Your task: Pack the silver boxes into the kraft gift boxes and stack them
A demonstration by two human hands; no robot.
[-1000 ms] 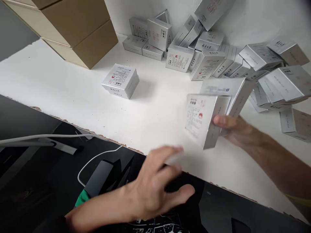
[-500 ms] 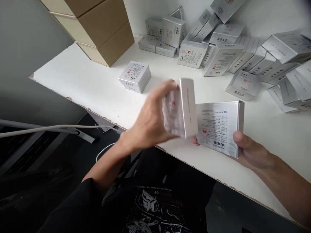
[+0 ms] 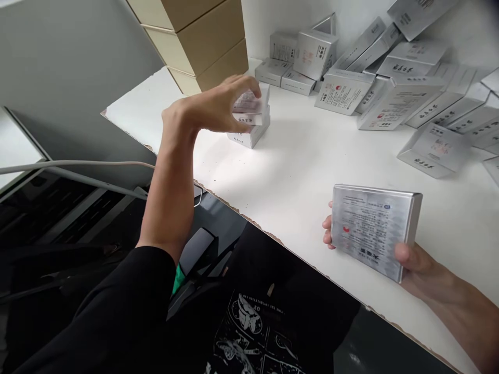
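My left hand [image 3: 218, 104] reaches to the back left of the white table. Its thumb and fingers are around a silver printed box [image 3: 252, 99], which sits on top of another silver box [image 3: 257, 136]. Part of the upper box is hidden behind the fingers. Near the table's front edge, my right hand [image 3: 417, 265] grips a flat silver box [image 3: 372, 231] from below, thumb on its right edge and fingertips showing at the left. That box is tilted, with its text side up and a small red mark on it.
Stacked brown cartons [image 3: 214, 41] stand at the back left. A loose heap of several silver boxes [image 3: 399, 101] lies along the wall. The white table [image 3: 296, 187] has a chipped front edge. A white cable [image 3: 78, 163] runs off to the left.
My left hand has carried its silver box leftward and back, onto the box standing there. My right hand keeps hold of its box. The view has shifted left.
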